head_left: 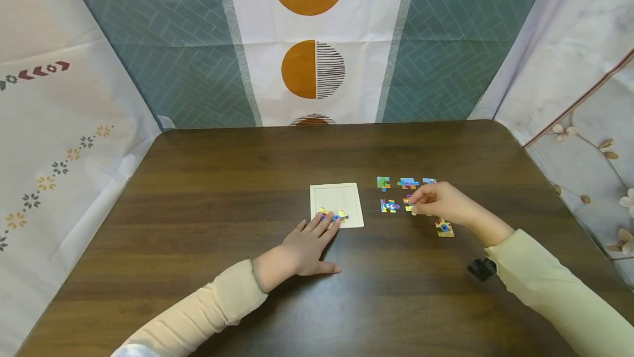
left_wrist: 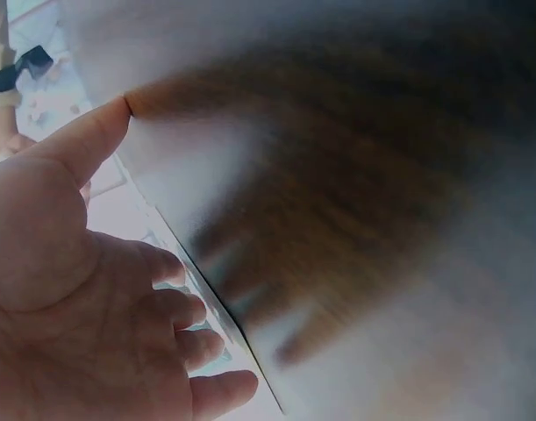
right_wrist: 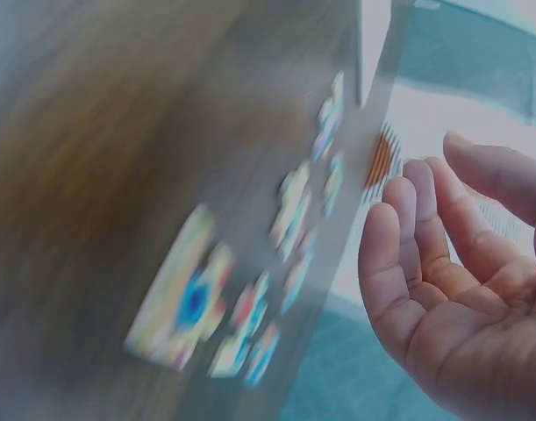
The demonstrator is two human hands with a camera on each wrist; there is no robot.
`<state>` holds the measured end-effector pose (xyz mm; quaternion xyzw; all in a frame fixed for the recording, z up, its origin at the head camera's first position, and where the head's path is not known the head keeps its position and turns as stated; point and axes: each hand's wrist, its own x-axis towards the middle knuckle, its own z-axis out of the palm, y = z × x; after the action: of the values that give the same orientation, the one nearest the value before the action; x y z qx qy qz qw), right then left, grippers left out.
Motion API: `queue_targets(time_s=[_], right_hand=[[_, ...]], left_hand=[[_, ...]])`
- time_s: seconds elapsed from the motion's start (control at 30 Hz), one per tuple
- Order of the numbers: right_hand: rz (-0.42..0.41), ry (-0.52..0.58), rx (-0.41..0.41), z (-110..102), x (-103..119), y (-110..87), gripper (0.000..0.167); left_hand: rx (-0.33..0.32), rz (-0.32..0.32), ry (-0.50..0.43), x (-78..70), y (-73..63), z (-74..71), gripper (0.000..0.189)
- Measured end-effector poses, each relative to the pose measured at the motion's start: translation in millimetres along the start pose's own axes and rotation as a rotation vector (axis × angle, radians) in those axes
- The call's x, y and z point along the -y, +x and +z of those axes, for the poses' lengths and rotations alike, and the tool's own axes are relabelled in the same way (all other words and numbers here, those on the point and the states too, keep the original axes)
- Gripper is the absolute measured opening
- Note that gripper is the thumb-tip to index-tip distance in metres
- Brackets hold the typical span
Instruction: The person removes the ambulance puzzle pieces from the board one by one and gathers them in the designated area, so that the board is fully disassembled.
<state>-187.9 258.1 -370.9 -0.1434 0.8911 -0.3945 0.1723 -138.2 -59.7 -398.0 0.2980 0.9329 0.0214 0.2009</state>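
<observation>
My left hand (head_left: 309, 247) lies with its fingers spread over the lower edge of a cream puzzle tray (head_left: 351, 197). Its fingertips touch yellow-and-blue jigsaw pieces (head_left: 342, 216) in the tray's bottom part and hide some of them. In the left wrist view the fingers (left_wrist: 224, 393) reach over the tray's edge and the thumb points away. My right hand (head_left: 441, 203) hovers over the loose pieces, nearest to a small yellow one (head_left: 409, 207) that it partly covers. The right wrist view shows bent fingers (right_wrist: 382, 254) with the thumb apart and nothing between them.
Loose jigsaw pieces lie right of the tray: a green one (head_left: 383, 182), a blue one (head_left: 408, 183), one with eyes (head_left: 389, 206) and a yellow one with a blue round spot (head_left: 444, 229). The brown table (head_left: 223, 181) ends at a patterned cloth (head_left: 317, 43) behind.
</observation>
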Motion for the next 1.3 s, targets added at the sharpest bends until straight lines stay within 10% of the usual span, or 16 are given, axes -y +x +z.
queue_targets(time_s=[0.77, 1.3], right_hand=[[-0.186, -0.044, 0.109, 75.8, 51.6, 58.0, 0.018], [-0.149, -0.114, 0.091, 89.2, 61.0, 64.8, 0.022]], left_hand=[[0.037, -0.048, -0.081, 16.0, -13.6, -2.8, 0.088], [0.117, -0.016, -0.126, 20.5, -10.8, -4.1, 0.079]])
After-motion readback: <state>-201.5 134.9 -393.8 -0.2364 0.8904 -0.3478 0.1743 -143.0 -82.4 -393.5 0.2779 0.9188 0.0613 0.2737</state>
